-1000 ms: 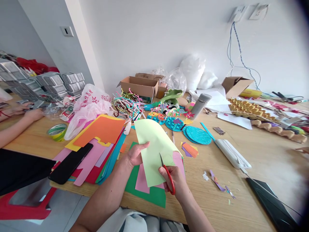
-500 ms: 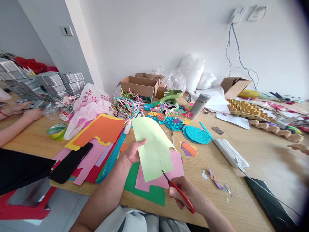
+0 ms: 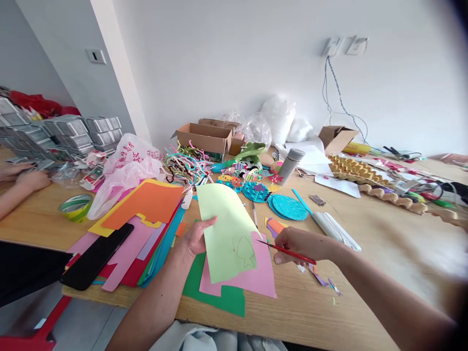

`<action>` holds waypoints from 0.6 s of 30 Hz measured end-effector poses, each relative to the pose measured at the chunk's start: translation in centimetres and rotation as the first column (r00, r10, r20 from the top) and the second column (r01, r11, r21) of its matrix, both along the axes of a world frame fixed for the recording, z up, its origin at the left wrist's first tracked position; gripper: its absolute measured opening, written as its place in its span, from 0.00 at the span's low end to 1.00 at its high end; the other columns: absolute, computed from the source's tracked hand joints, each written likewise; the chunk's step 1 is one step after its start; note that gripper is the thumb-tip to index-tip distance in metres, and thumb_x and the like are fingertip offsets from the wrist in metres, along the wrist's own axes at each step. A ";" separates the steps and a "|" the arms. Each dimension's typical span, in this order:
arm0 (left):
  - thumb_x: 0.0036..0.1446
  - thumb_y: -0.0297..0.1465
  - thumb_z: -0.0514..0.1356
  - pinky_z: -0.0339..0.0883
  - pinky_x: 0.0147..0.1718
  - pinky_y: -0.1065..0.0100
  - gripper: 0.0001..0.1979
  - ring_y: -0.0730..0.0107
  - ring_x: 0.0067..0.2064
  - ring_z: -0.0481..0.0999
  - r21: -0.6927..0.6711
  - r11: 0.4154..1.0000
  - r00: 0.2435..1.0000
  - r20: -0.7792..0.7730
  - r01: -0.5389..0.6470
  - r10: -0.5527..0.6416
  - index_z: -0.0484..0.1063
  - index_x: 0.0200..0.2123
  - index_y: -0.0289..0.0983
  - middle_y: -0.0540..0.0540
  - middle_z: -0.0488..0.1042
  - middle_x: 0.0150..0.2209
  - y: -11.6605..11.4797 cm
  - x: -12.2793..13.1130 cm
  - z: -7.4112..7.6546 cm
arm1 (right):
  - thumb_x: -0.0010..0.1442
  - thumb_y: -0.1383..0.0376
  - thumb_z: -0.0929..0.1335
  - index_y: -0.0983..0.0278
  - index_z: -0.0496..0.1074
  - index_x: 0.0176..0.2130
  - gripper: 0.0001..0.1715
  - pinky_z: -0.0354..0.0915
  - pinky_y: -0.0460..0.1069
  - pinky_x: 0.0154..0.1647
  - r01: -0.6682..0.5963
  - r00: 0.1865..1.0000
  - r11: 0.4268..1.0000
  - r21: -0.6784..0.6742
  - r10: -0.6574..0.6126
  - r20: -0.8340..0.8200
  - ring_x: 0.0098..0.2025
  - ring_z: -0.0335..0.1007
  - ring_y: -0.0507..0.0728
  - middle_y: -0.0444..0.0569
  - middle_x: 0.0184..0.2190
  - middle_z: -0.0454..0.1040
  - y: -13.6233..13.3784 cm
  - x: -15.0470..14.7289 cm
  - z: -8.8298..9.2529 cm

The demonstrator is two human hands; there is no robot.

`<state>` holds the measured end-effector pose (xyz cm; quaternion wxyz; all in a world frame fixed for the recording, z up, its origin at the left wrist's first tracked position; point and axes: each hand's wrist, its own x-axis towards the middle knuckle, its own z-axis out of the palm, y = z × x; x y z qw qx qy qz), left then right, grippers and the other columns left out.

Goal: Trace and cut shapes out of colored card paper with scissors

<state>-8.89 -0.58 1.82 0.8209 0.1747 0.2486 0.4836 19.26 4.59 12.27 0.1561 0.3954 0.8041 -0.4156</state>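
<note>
My left hand point(image 3: 195, 237) grips the left edge of a light green paper sheet point(image 3: 226, 229) and holds it tilted above the table. A small fish-like outline is drawn near the sheet's lower right. My right hand point(image 3: 302, 245) is closed on red-handled scissors point(image 3: 283, 250), blades pointing left towards the sheet's right edge, just short of it. Under the sheet lie a pink sheet point(image 3: 261, 275) and a dark green sheet point(image 3: 219, 295).
A stack of coloured sheets point(image 3: 146, 214) with a black phone point(image 3: 97, 254) lies at the left. Teal craft discs point(image 3: 288, 206), a steel flask point(image 3: 290, 163), cardboard boxes point(image 3: 203, 138), pipe cleaners and paper scraps cover the wooden table point(image 3: 383, 243). Another person's hands point(image 3: 22, 178) work at far left.
My right hand with the scissors has swung out from below the green sheet to its right side. The camera view has shifted slightly; the left hand keeps holding the sheet.
</note>
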 end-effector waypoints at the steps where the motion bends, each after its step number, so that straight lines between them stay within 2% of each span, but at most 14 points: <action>1: 0.57 0.32 0.58 0.63 0.50 0.54 0.22 0.50 0.46 0.76 -0.002 1.000 1.000 0.007 0.007 -0.007 0.68 0.55 0.32 0.37 0.78 0.41 0.0 0.0 0.0 | 0.46 0.39 0.68 0.63 0.62 0.20 0.31 0.52 0.44 0.14 -0.004 1.000 1.000 -0.016 0.005 0.007 0.14 0.56 0.49 0.40 0.12 0.62 0.3 -0.2 0.0; 6: 0.56 0.32 0.57 0.64 0.48 0.52 0.23 0.49 0.44 0.77 -0.035 0.999 1.000 -0.024 0.013 -0.014 0.68 0.55 0.33 0.36 0.78 0.41 -0.1 0.1 0.0 | 0.46 0.38 0.68 0.63 0.63 0.19 0.32 0.54 0.44 0.15 -0.068 0.998 0.998 -0.005 0.068 0.005 0.14 0.58 0.49 0.41 0.11 0.63 1.1 -1.0 0.0; 11: 0.57 0.33 0.57 0.64 0.48 0.53 0.22 0.50 0.45 0.77 0.002 0.999 0.999 0.005 0.049 -0.049 0.68 0.54 0.33 0.37 0.78 0.41 -0.1 0.0 -0.4 | 0.44 0.37 0.68 0.64 0.64 0.17 0.34 0.55 0.45 0.17 -0.107 0.994 0.994 0.025 0.107 0.017 0.14 0.59 0.49 0.41 0.10 0.62 1.5 -1.8 0.3; 18: 0.56 0.32 0.57 0.65 0.47 0.54 0.22 0.52 0.43 0.78 -0.005 1.000 0.999 -0.026 0.023 -0.023 0.68 0.54 0.32 0.36 0.78 0.40 -0.2 0.0 -0.4 | 0.44 0.37 0.68 0.64 0.64 0.17 0.34 0.52 0.45 0.17 -0.136 0.990 0.990 0.049 0.134 0.032 0.14 0.58 0.49 0.42 0.11 0.63 1.5 -2.3 0.4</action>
